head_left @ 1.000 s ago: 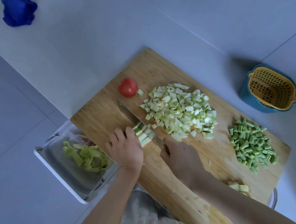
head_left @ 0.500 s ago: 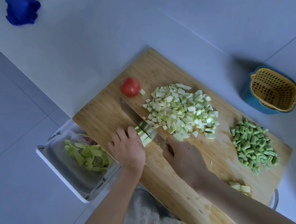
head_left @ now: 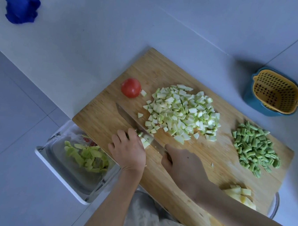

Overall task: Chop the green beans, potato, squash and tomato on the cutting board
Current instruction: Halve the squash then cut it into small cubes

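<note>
A wooden cutting board (head_left: 166, 72) lies slantwise on the white counter. My right hand (head_left: 183, 167) grips the handle of a knife (head_left: 134, 124), its blade lying across a strip of squash (head_left: 144, 139). My left hand (head_left: 128, 151) holds that strip down with curled fingers. A big pile of diced squash (head_left: 183, 110) sits mid-board. A whole red tomato (head_left: 130, 87) rests at the board's left edge. Chopped green beans (head_left: 255, 148) are heaped at the right. Pale potato pieces (head_left: 240, 194) show behind my right forearm.
A clear tray (head_left: 69, 174) with green peelings stands below the board's left corner. A yellow colander in a blue bowl (head_left: 273, 94) sits at the right. A blue cloth (head_left: 21, 7) and a white container lie far left on the counter.
The knife has shifted along the squash strip towards my left hand, and the uncut strip is shorter. Both hands stay in the same grip.
</note>
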`<state>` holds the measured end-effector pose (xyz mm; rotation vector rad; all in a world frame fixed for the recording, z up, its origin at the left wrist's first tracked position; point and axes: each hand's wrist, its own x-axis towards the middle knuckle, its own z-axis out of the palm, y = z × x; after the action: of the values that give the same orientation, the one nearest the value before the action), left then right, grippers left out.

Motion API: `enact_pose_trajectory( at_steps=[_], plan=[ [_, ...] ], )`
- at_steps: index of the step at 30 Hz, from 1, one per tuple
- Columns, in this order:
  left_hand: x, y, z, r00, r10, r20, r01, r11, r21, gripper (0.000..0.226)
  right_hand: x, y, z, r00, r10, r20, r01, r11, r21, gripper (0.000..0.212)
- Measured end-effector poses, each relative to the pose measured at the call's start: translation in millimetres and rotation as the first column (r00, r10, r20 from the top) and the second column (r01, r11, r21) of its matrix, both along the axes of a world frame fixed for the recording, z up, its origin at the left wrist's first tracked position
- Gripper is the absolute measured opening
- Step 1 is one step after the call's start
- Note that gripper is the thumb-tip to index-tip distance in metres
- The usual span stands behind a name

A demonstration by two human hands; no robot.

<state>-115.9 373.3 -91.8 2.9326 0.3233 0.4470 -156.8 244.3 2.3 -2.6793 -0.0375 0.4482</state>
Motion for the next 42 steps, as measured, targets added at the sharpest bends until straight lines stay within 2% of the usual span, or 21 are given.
enact_pose_trajectory(
  at_steps=[4, 9, 12, 17, 19, 22, 28, 32, 34, 37, 39, 42],
  plan=[
    [-0.3, 0.2, 3.6, 1.0, 0.007, -0.019, -0.007, 1.0, 0.002, 0.014, 10.9, 7.5, -5.4, 0.999, -0.007, -0.043, 0.008, 1.0, 0.006, 0.02],
    [1.6, 0.2, 1.3, 0.999, 0.022, -0.028, -0.022, 1.0, 0.02, 0.022, 0.3, -3.5, 3.2, 1.0, -0.017, 0.009, 0.017, 1.0, 0.004, 0.027],
    [1.2, 1.4, -2.0, 1.0, 0.023, -0.01, -0.023, 0.999, 0.023, 0.02, 1.4, 3.4, -5.7, 1.0, -0.012, -0.018, 0.012, 1.0, -0.002, 0.022],
    [0.5, 1.6, -5.3, 0.998, 0.026, 0.056, -0.027, 1.0, 0.009, 0.015, 24.9, 9.1, -18.7, 1.0, -0.004, 0.022, 0.002, 0.994, 0.106, 0.032],
    [0.5, 1.3, -6.8, 0.997, 0.032, 0.073, -0.033, 0.999, 0.002, 0.016, 27.2, 0.7, -20.3, 1.0, -0.002, 0.028, -0.001, 0.991, 0.134, 0.029],
    [0.4, 0.1, -8.6, 0.996, 0.051, 0.071, -0.049, 0.999, -0.018, 0.016, 33.0, -20.6, -18.9, 0.999, -0.027, 0.026, 0.024, 0.992, 0.121, 0.027],
    [25.9, -20.0, -2.4, 0.999, 0.037, 0.033, -0.034, 0.995, -0.089, 0.018, 50.7, -48.9, -12.2, 0.999, -0.03, 0.033, 0.029, 0.999, 0.025, 0.039],
    [50.4, -34.4, 0.6, 0.998, 0.055, 0.03, -0.051, 0.991, -0.127, 0.018, 49.5, -49.1, -13.6, 0.999, -0.037, 0.022, 0.036, 0.999, 0.038, 0.038],
    [49.3, -32.9, -3.9, 0.996, 0.047, 0.076, -0.037, 0.991, -0.131, 0.019, 47.4, -47.3, -12.0, 0.999, -0.035, 0.017, 0.034, 0.998, 0.046, 0.039],
    [45.8, -30.0, -5.5, 0.99, 0.015, 0.137, 0.009, 0.985, -0.172, 0.008, 37.7, -43.1, -3.3, 0.999, -0.035, 0.038, 0.034, 0.999, 0.028, 0.036],
    [46.4, -31.9, -4.4, 0.993, 0.019, 0.12, 0.005, 0.98, -0.198, 0.01, 27.0, -40.6, 4.2, 0.997, -0.042, 0.064, 0.041, 0.999, 0.019, 0.03],
    [46.2, -33.3, -4.1, 0.997, 0.018, 0.073, -0.004, 0.982, -0.189, 0.014, 16.1, -33.8, 8.9, 0.995, -0.038, 0.094, 0.046, 0.995, -0.084, 0.028]
  ],
)
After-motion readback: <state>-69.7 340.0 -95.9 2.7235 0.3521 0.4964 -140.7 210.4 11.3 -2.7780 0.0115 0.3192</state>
